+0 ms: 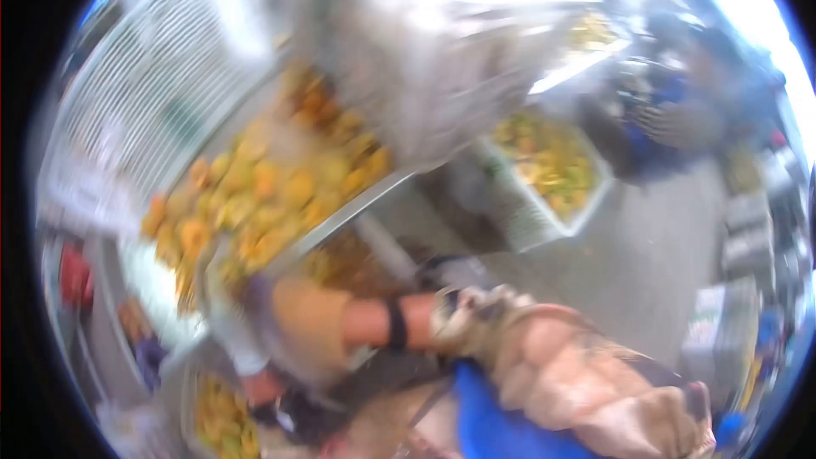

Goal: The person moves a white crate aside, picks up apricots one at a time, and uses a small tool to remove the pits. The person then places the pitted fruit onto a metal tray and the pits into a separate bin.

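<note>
My right hand (pixel 297 319) reaches in from the lower right, in what looks like a tan glove with a purple end; a black band circles the wrist. Beside it, my left hand (pixel 228 323), in a pale grey-white glove, points up at the near edge of a heap of yellow and orange fruit (pixel 280 178). Motion blur smears the fingers of both hands, and I cannot make out anything held. The fruit lies on a metal-edged table (pixel 353 214), its exact kind too blurred to name.
A white crate (pixel 535 238) of similar fruit stands on the floor to the right, and another fruit container (pixel 189 404) is at lower left. A ribbed white panel (pixel 153 85) rises behind the heap. Another person (pixel 671 102) is at upper right. White boxes (pixel 718 323) line the right side.
</note>
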